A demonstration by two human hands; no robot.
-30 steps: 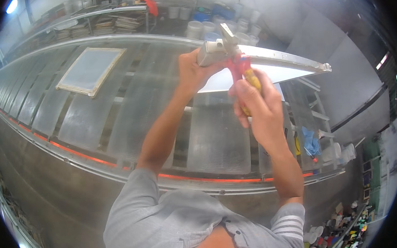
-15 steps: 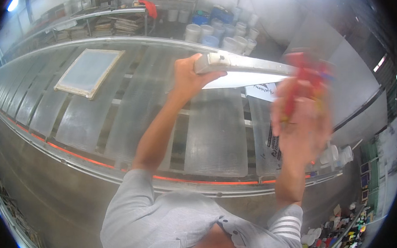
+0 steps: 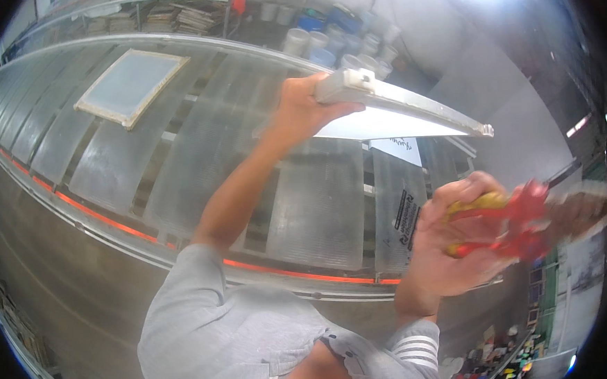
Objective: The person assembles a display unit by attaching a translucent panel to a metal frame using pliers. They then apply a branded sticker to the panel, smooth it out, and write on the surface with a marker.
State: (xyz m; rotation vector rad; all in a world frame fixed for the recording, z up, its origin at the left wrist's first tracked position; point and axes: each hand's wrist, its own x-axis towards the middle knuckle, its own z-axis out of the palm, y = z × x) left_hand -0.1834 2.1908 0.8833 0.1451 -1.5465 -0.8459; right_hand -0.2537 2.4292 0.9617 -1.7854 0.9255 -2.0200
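My left hand [image 3: 304, 113] grips the near left corner of a white-edged screen frame [image 3: 416, 106], fingers behind and thumb along its lower edge. The frame is tilted up above the long table, and a pale flat face shows beneath its rail. At the right, my right hand [image 3: 445, 240] is closed around the handle of a red and yellow tape dispenser [image 3: 521, 221]. Its far end is brownish and smeared by motion. The dispenser is apart from the frame.
A long table [image 3: 312, 224] with translucent panels crosses the view. Another framed screen [image 3: 134, 85] lies on its left part. White paper with handwriting [image 3: 398, 150] lies beneath the held frame. Buckets [image 3: 319, 49] stand behind the table, and stacked boards [image 3: 199, 19] fill a rack.
My right hand and the tape dispenser have swung down and to the right, away from the frame. The frame's far end now shows. My left hand still grips the frame.
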